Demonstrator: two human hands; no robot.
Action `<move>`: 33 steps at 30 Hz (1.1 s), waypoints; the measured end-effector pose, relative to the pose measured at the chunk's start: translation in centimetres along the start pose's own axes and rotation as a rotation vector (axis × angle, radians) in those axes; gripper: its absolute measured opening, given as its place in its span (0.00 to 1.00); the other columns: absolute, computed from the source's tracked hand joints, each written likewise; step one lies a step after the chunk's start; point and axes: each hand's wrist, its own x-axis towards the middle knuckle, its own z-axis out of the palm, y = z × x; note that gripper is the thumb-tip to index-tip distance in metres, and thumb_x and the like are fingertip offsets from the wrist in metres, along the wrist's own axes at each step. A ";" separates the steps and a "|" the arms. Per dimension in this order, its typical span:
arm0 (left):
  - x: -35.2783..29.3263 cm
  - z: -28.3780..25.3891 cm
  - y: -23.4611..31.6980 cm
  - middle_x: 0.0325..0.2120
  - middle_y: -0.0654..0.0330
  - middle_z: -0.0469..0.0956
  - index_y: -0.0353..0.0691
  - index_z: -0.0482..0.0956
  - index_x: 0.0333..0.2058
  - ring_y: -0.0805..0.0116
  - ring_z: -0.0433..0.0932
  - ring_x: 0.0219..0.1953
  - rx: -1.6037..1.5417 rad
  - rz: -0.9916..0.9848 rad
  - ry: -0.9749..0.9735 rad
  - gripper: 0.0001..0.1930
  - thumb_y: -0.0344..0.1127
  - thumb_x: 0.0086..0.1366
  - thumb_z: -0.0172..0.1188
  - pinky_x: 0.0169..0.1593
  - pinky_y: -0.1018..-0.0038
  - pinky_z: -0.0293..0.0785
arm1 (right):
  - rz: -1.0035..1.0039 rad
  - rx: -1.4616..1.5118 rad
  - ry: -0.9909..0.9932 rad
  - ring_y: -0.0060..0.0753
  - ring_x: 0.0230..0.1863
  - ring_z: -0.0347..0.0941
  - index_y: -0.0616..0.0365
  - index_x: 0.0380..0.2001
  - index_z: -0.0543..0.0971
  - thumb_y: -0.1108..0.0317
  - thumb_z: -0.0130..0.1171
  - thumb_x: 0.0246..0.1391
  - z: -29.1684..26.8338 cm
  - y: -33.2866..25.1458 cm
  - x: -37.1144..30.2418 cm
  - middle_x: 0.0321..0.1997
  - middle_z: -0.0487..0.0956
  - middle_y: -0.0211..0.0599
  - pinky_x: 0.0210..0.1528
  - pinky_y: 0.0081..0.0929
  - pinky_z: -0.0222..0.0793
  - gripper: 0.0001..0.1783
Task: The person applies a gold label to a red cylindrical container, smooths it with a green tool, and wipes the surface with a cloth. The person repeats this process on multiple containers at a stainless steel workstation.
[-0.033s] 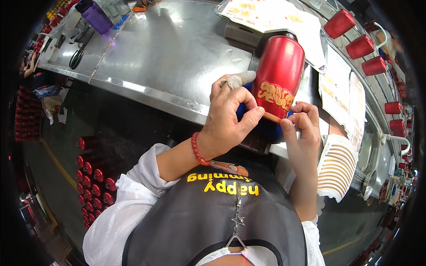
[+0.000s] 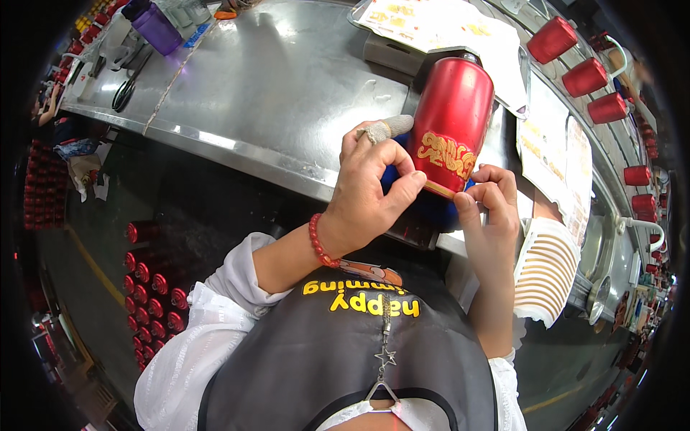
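Watching from right here: the left hand (image 2: 374,187) has its thumb and forefinger drawn together at the lower left edge of a shiny red metallic bottle (image 2: 456,93), with a pale knitted finger sleeve (image 2: 389,131) on one finger. The right hand (image 2: 492,212) is loosely curled, thumb tip at the bottle's lower right edge. Can't tell whether either is really pinching anything.

The bottle lies at the front of the bench (image 2: 251,93), base towards the person, dark neck end pointing away. Nice glossy red, with a gold scrolling dragon-like design (image 2: 449,154) low on the body and a thin gold strip (image 2: 439,189) along the base edge. Some smooth blue thing (image 2: 443,214) peeks out underneath.

The bench is brushed steel, with patterned sheets (image 2: 496,61) past the bottle and a purple bottle (image 2: 156,30) over on the left. More red bottles hang off to the right (image 2: 552,39), and loads are packed down by the dark floor (image 2: 154,309).

Hard to make out: the blue thing's shape, mostly covered; the right hand's far fingers, tucked away; the room's edges, cut off by the round dark rim.
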 end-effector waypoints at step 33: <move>-0.3 1.4 -1.4 0.46 0.53 0.70 0.37 0.68 0.48 0.54 0.63 0.54 -0.054 -0.075 -0.002 0.24 0.46 0.63 0.67 0.62 0.59 0.57 | 0.159 0.336 -0.095 0.35 0.46 0.68 0.64 0.29 0.75 0.66 0.62 0.61 -0.3 1.8 -0.2 0.44 0.70 0.43 0.46 0.27 0.66 0.12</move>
